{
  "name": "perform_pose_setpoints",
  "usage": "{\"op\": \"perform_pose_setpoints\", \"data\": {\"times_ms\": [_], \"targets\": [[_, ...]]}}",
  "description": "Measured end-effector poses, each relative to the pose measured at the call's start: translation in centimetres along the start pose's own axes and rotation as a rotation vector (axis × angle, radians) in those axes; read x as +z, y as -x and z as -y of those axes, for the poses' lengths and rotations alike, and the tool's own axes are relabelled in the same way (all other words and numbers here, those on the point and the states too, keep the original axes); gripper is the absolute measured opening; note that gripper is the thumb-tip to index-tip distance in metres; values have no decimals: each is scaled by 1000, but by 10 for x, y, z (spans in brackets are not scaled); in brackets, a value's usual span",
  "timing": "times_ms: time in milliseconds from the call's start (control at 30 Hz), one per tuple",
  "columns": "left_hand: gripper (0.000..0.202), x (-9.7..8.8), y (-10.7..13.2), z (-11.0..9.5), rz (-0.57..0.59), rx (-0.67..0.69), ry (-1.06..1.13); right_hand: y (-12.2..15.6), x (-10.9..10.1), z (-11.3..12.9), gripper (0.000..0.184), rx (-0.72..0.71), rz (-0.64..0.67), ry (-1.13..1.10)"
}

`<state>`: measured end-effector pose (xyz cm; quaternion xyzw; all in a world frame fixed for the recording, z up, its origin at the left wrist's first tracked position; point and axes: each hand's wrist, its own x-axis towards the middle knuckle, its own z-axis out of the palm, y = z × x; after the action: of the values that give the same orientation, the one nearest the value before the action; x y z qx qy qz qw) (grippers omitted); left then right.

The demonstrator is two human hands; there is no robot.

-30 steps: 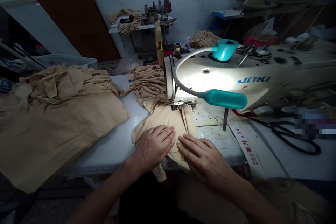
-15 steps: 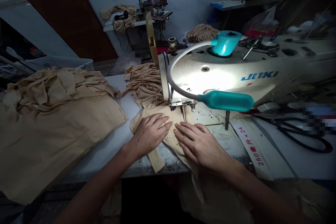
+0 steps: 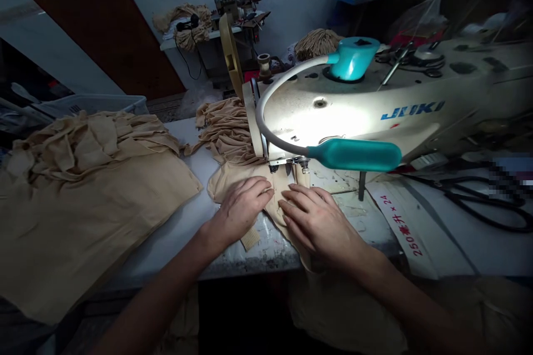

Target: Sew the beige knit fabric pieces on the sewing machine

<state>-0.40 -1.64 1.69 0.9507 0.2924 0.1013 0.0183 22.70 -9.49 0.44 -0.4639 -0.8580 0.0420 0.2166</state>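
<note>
My left hand [image 3: 241,209] lies flat, fingers stretched out, on a tan fabric piece [image 3: 227,180] on the white sewing table [image 3: 179,227]. My right hand [image 3: 318,222] lies flat beside it on the same fabric, fingers pointing at the needle area [image 3: 303,165] of the cream sewing machine [image 3: 375,111]. A ribbed band end [image 3: 250,239] sticks out below my left hand. Sewn tan fabric [image 3: 225,127] bunches up behind the machine head.
A large heap of tan fabric [image 3: 83,177] covers the table's left side. A teal gooseneck lamp [image 3: 353,155] lights the machine. Black scissors [image 3: 491,205] lie at the right, by a printed cardboard strip [image 3: 402,227]. Another machine and bundles stand at the back wall.
Both hands have slid forward towards the needle with the fabric. The ribbed band end has been drawn up onto the table, and less cloth hangs over the front edge.
</note>
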Motion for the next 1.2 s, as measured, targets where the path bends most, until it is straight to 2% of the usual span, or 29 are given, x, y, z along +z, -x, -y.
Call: {"op": "perform_pose_setpoints", "data": {"times_ms": [133,267,400,533,667,800,867,933,1067,1200], "targets": [[34,-2,4,-27,1,-50,53,15,-8,20,20,1,-74,-42],[25,-4,13,-34,-59,-6,-35,11,-8,14,22,-65,-50,-144],[25,-7,26,-29,3,42,-52,-4,-7,-11,23,-101,-34,-238],[21,-9,37,-15,27,131,-38,-16,-13,-35,31,-168,80,-243],[19,-15,46,-1,24,180,-12,-25,-21,-47,38,-216,175,-190],[13,-25,44,-1,67,102,-42,-29,-20,-47,39,-242,180,-184],[25,-26,37,-6,37,73,-41,-30,-15,-47,37,-229,148,-195],[31,-22,27,-11,-44,0,-23,-32,-9,-47,33,-171,102,-211],[24,-7,4,-19,-187,-257,-14,-47,-1,-45,26,6,94,-143],[15,3,-11,-23,-126,-346,-61,-63,2,-43,28,64,140,-91]]}}
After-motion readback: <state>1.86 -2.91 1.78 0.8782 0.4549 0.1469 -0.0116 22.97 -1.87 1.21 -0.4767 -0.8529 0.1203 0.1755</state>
